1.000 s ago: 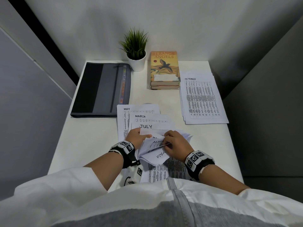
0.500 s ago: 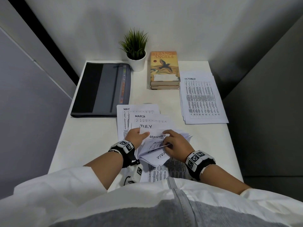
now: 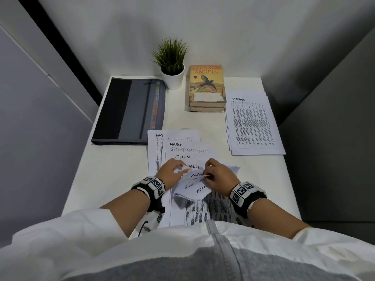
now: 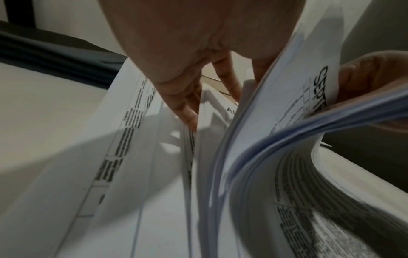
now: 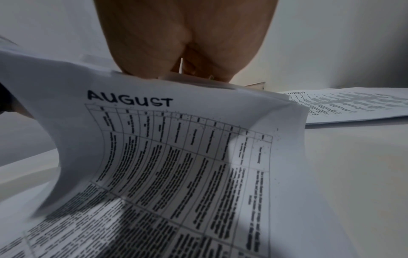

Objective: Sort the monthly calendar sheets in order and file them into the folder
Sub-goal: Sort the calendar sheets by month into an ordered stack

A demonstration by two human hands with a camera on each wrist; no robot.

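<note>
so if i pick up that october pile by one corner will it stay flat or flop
Probably flop: the October pile is thin loose paper, and the August sheet already curls over where the right hand holds it. The pile's edges are staggered, so sheets may well slide apart. It looks light; supporting it from underneath seems safer.

white table (image 3: 113,169) holds folder (image 3: 129,110), plant (image 3: 172,63), seemingly two books (image 3: 207,86), calendar sheets (image 3: 253,122).
</note>
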